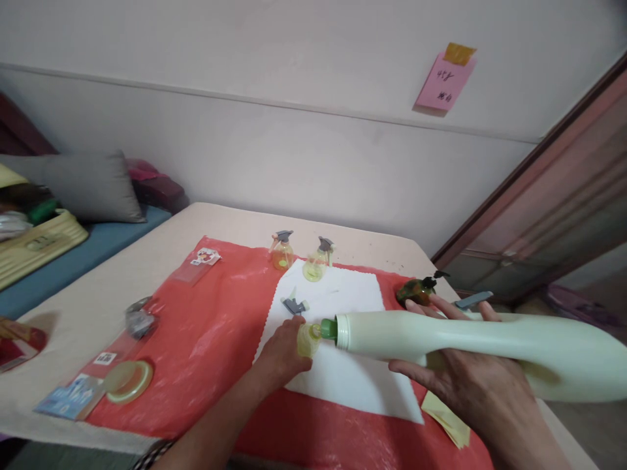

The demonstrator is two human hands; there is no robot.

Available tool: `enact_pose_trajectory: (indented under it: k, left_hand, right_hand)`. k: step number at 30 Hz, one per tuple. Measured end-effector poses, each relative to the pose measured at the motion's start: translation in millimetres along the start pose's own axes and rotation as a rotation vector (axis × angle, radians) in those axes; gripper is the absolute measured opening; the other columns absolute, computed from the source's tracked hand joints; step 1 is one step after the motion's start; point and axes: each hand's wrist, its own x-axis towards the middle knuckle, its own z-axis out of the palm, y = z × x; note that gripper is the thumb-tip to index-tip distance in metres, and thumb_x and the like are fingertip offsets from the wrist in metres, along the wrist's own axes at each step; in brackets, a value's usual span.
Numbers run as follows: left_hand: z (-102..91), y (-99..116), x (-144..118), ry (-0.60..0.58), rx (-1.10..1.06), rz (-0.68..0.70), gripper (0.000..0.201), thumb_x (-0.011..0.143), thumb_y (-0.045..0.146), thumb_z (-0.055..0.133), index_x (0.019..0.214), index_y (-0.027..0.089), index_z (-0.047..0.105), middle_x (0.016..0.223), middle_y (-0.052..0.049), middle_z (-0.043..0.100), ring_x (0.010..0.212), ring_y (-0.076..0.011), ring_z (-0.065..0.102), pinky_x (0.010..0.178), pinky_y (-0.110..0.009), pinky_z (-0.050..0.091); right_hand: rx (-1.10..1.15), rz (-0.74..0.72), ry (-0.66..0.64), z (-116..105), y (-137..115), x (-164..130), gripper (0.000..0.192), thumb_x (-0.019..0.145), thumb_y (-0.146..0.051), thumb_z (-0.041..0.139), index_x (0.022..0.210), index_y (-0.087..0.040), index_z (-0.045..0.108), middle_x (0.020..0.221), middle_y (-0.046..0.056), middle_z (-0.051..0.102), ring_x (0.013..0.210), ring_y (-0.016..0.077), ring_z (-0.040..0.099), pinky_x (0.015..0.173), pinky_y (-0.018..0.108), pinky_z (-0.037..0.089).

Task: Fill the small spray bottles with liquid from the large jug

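Right hand has its grip wrapped under a big pale green bottle, tipped sideways so the green spout meets the mouth of a small yellow bottle. Left hand is closed around that little one, on the white cloth on the desk. Looks like the refill step; next it needs a slow, steady tilt. Its sprayer top lies just behind.

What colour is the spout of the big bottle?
Green spout on the pale green bottle, head view.
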Motion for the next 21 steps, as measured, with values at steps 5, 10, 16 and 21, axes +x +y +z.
enact_pose_trajectory:
  k: [5,10,16,21]
  left_hand:
    - [-0.9,1.6,-1.1,-0.007,-0.005,-0.008,0.088,0.067,0.027,0.071,0.150,0.018,0.046,0.149,-0.016,0.059,0.135,-0.0366,0.057,0.111,-0.042,0.048]
    - [0.2,-0.5,-0.5,-0.012,0.007,-0.005,0.088,0.068,0.027,0.071,0.151,0.018,0.045,0.154,-0.017,0.056,0.138,-0.0359,0.055,0.115,-0.043,0.045]
    - [0.2,-0.1,-1.0,-0.009,0.001,-0.006,0.089,0.068,0.028,0.071,0.153,0.018,0.042,0.153,-0.016,0.057,0.139,-0.0346,0.055,0.115,-0.041,0.046]
    - [0.0,1.0,-1.1,-0.006,-0.002,-0.003,0.089,0.068,0.026,0.072,0.152,0.019,0.043,0.153,-0.016,0.057,0.140,-0.0349,0.054,0.115,-0.042,0.046]
  right_hand:
    - [-0.004,0.003,0.009,-0.3,-0.9,1.2,0.064,0.102,-0.066,0.054,0.135,-0.012,0.062,0.128,0.020,0.076,0.129,0.0395,0.067,0.129,0.068,0.026]
    - [-0.014,-0.007,0.015,0.1,-1.9,2.0,0.065,0.102,-0.066,0.053,0.132,-0.009,0.063,0.128,0.022,0.075,0.129,0.0404,0.066,0.129,0.069,0.026]
    - [0.004,0.003,-0.003,-0.4,-1.9,0.2,0.065,0.101,-0.065,0.056,0.135,-0.010,0.061,0.130,0.022,0.074,0.133,0.0399,0.064,0.129,0.069,0.025]
    - [0.005,0.024,-0.024,-1.8,-2.4,0.4,0.069,0.101,-0.067,0.054,0.142,-0.012,0.057,0.133,0.021,0.073,0.134,0.0401,0.064,0.129,0.069,0.025]
